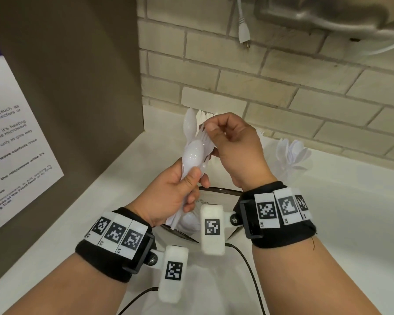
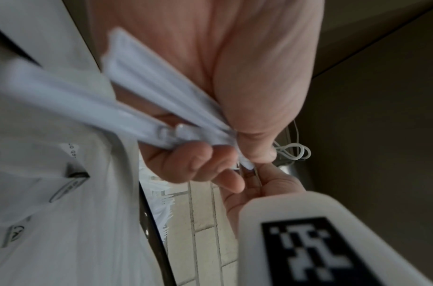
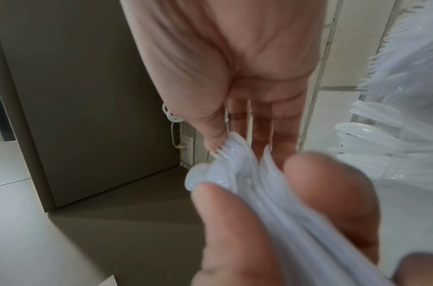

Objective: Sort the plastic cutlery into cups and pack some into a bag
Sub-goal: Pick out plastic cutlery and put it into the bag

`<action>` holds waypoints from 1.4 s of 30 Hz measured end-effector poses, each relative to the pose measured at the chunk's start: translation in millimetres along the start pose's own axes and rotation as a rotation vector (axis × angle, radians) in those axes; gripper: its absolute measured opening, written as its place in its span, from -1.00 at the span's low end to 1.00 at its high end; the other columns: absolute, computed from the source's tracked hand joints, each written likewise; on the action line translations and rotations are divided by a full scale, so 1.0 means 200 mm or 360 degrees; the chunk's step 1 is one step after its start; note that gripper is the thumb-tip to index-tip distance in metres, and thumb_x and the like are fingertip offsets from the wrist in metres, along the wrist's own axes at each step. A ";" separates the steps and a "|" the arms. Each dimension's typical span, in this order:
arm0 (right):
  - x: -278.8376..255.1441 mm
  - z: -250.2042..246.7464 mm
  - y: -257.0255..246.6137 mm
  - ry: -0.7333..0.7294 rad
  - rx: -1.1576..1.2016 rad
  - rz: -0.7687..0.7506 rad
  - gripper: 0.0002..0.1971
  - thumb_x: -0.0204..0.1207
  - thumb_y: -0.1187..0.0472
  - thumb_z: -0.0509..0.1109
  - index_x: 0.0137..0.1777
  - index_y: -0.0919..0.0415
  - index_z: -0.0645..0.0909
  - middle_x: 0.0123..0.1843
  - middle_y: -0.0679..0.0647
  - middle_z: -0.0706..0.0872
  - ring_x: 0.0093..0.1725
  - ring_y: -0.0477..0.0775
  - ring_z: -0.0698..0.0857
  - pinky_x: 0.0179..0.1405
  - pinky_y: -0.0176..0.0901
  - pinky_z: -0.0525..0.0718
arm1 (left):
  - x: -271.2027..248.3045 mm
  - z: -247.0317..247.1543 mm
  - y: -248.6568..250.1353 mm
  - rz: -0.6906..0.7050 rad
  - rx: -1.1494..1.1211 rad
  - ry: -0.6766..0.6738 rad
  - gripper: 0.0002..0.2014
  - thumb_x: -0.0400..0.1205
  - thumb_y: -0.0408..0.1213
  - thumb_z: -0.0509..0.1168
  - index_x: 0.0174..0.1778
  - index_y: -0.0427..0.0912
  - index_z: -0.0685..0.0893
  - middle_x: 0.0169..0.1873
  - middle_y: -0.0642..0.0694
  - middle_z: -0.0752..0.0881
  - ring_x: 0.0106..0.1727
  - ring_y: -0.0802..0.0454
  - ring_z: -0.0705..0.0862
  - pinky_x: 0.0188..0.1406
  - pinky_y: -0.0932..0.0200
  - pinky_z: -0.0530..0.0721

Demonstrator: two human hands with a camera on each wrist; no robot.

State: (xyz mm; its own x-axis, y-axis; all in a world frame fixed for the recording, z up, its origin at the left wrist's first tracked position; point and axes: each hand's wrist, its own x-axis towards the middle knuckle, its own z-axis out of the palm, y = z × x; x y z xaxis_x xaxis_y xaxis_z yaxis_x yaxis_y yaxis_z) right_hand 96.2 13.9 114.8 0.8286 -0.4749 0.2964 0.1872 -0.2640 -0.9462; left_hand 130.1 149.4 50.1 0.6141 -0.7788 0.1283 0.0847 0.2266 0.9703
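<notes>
My left hand grips a bundle of white plastic cutlery by the handles, spoons and forks fanned upward. My right hand pinches the tines of one fork at the top of that bundle. In the left wrist view the handles cross my palm under the thumb. The right wrist view shows my thumb on the fork tines. A plastic bag with a dark rim lies open below both hands. A cup of spoons stands at the right, and a cup of forks shows behind my hands.
A brown cabinet side with a printed notice walls off the left. A brick wall runs behind the white counter. A loose plug hangs above, and black cables trail between my forearms.
</notes>
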 end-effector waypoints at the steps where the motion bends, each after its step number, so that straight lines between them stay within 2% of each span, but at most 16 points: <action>1: 0.00 0.00 0.00 0.0069 -0.0030 -0.0034 -0.85 0.61 0.29 0.34 -0.17 0.07 0.64 -0.11 0.11 0.74 -0.14 0.09 0.68 -0.02 0.17 0.72 | 0.00 0.00 0.00 0.0020 0.0029 -0.0006 -0.72 0.65 -0.08 0.18 0.22 -0.11 0.52 -0.26 0.02 0.68 -0.49 0.13 0.42 -0.58 0.24 0.47; 3: 0.00 0.01 0.00 0.0197 0.0009 -0.0100 -0.84 0.63 0.28 0.30 -0.15 0.05 0.60 -0.11 0.06 0.76 -0.09 0.03 0.70 0.07 0.13 0.70 | -0.01 0.00 0.00 0.0037 0.0073 -0.0017 -0.80 0.65 -0.15 0.20 0.13 -0.12 0.54 -0.30 0.06 0.69 -0.48 0.14 0.45 -0.51 0.23 0.51; 6: 0.00 0.02 -0.04 0.0311 0.0245 -0.0133 -0.83 0.72 0.26 0.16 -0.10 0.07 0.48 -0.12 0.10 0.82 -0.07 0.06 0.76 0.06 0.10 0.70 | -0.02 0.01 0.00 0.0016 0.0209 -0.0013 -0.81 0.65 -0.16 0.15 0.06 -0.17 0.57 -0.40 0.13 0.70 -0.47 0.17 0.48 -0.44 0.26 0.52; 9: 0.02 0.03 -0.08 0.0382 0.0290 -0.0104 -0.82 0.74 0.21 0.11 -0.11 0.04 0.43 -0.15 0.09 0.83 -0.12 0.12 0.78 0.06 0.15 0.72 | -0.01 0.01 0.00 0.0042 0.0236 -0.0019 -0.77 0.69 -0.10 0.18 0.15 -0.12 0.61 -0.30 0.08 0.71 -0.45 0.13 0.50 -0.42 0.19 0.52; 11: 0.02 0.02 -0.09 0.0308 0.0090 -0.0085 -0.81 0.73 0.19 0.11 -0.13 0.01 0.42 -0.16 0.07 0.83 -0.14 0.11 0.78 -0.05 0.02 0.74 | -0.01 0.01 0.00 0.0039 0.0270 0.0013 -0.77 0.68 -0.07 0.18 0.13 -0.07 0.62 -0.32 0.09 0.72 -0.47 0.14 0.49 -0.43 0.19 0.49; 14: 0.00 0.01 -0.09 0.0012 -0.0510 -0.0098 -0.84 0.72 0.21 0.13 -0.10 0.06 0.43 -0.14 0.04 0.71 -0.29 -0.06 0.64 -0.45 -0.49 0.53 | 0.00 0.02 -0.01 0.0067 0.0263 0.0080 -0.80 0.67 -0.03 0.18 0.10 0.02 0.62 -0.29 0.08 0.71 -0.47 0.10 0.47 -0.50 0.19 0.48; 16: -0.01 0.01 -0.08 -0.0080 -0.0622 -0.0109 -0.87 0.71 0.24 0.15 -0.08 0.11 0.46 -0.10 0.07 0.67 -0.27 -0.07 0.58 -0.54 -0.59 0.46 | 0.01 0.02 -0.01 0.0092 0.0247 0.0136 -0.76 0.62 -0.04 0.16 0.12 0.01 0.62 -0.29 0.04 0.70 -0.47 0.06 0.47 -0.44 0.12 0.52; 19: -0.03 0.02 -0.08 0.0043 -0.0415 -0.0112 -0.88 0.66 0.28 0.26 -0.11 0.13 0.55 -0.01 0.09 0.71 -0.22 -0.15 0.61 -0.61 -0.62 0.44 | 0.02 0.01 -0.03 0.0050 0.0194 0.0150 -0.70 0.61 -0.03 0.15 0.17 -0.04 0.62 -0.32 0.03 0.67 -0.50 0.07 0.43 -0.42 0.11 0.48; 22: -0.02 0.02 -0.08 0.0174 -0.0294 -0.0148 -0.83 0.63 0.32 0.30 -0.18 0.09 0.55 -0.19 -0.02 0.64 -0.34 -0.26 0.55 -0.60 -0.60 0.45 | 0.01 0.01 -0.04 0.0021 0.0035 0.0087 -0.72 0.62 -0.01 0.13 0.13 0.03 0.63 -0.31 -0.01 0.57 -0.49 0.11 0.36 -0.48 0.18 0.37; 24: -0.03 0.04 -0.08 0.0140 -0.0290 -0.0135 -0.85 0.62 0.27 0.32 -0.19 0.09 0.53 -0.21 0.01 0.64 -0.34 -0.19 0.57 -0.57 -0.57 0.48 | 0.01 0.01 -0.03 0.0007 -0.0064 0.0074 -0.76 0.61 0.00 0.15 0.05 0.13 0.69 -0.32 -0.03 0.52 -0.50 0.11 0.32 -0.50 0.18 0.31; 26: -0.04 0.04 -0.08 0.0112 -0.0267 -0.0106 -0.88 0.55 0.20 0.44 -0.15 0.14 0.55 -0.21 0.04 0.64 -0.41 -0.25 0.56 -0.58 -0.57 0.48 | 0.01 0.00 -0.03 -0.0009 -0.0107 0.0079 -0.78 0.61 -0.01 0.16 -0.02 0.18 0.72 -0.34 -0.02 0.50 -0.51 0.11 0.30 -0.50 0.19 0.27; 30: -0.04 0.04 -0.06 0.0068 -0.0211 -0.0039 -0.82 0.47 0.36 0.51 -0.21 0.17 0.55 -0.26 0.12 0.62 -0.47 -0.31 0.57 -0.55 -0.49 0.55 | 0.01 -0.01 -0.02 -0.0034 -0.0132 0.0134 -0.69 0.61 0.02 0.16 0.10 -0.02 0.70 -0.35 -0.01 0.50 -0.53 0.11 0.32 -0.55 0.21 0.31; 33: -0.03 0.03 -0.03 0.0134 -0.0353 -0.0061 -0.77 0.52 0.31 0.45 -0.24 0.05 0.47 -0.30 0.25 0.71 -0.38 0.00 0.66 -0.28 -0.10 0.70 | 0.01 -0.01 -0.01 -0.0044 -0.0195 0.0208 -0.68 0.65 0.03 0.16 0.04 -0.04 0.74 -0.32 -0.02 0.53 -0.53 0.11 0.37 -0.54 0.23 0.36; 36: -0.04 0.04 -0.02 0.0143 -0.0356 -0.0061 -0.78 0.57 0.28 0.37 -0.21 0.02 0.42 -0.33 0.38 0.72 -0.30 0.27 0.72 -0.08 0.20 0.73 | 0.02 -0.02 -0.01 -0.0085 -0.0177 0.0348 -0.67 0.73 -0.02 0.12 0.05 -0.14 0.71 -0.33 -0.05 0.56 -0.51 0.07 0.40 -0.50 0.19 0.37; 39: -0.06 0.04 -0.05 0.0283 -0.0027 -0.0107 -0.80 0.68 0.20 0.25 -0.16 -0.03 0.37 -0.19 0.25 0.68 -0.35 0.29 0.77 -0.22 0.31 0.78 | 0.03 -0.02 -0.01 -0.0088 -0.0186 0.0435 -0.68 0.73 -0.08 0.10 0.00 -0.23 0.65 -0.30 -0.08 0.63 -0.43 0.03 0.55 -0.42 0.15 0.55; 42: -0.07 0.01 -0.09 0.0384 0.0225 -0.0097 -0.84 0.72 0.12 0.16 -0.12 -0.06 0.34 -0.19 0.08 0.52 -0.63 0.12 0.63 -0.56 0.08 0.72 | 0.04 -0.02 0.00 -0.0102 -0.0240 0.0420 -0.70 0.74 -0.12 0.08 -0.04 -0.19 0.67 -0.24 -0.04 0.62 -0.31 0.08 0.68 -0.25 0.17 0.72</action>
State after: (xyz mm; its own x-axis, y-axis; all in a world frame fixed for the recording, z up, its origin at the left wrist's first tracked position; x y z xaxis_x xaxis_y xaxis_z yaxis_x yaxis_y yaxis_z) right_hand 82.4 26.2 126.9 0.6671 -0.6524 0.3597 0.3188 -0.1864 -0.9293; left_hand 138.3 146.2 49.4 0.7847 -0.6198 -0.0091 0.2334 0.2818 0.9307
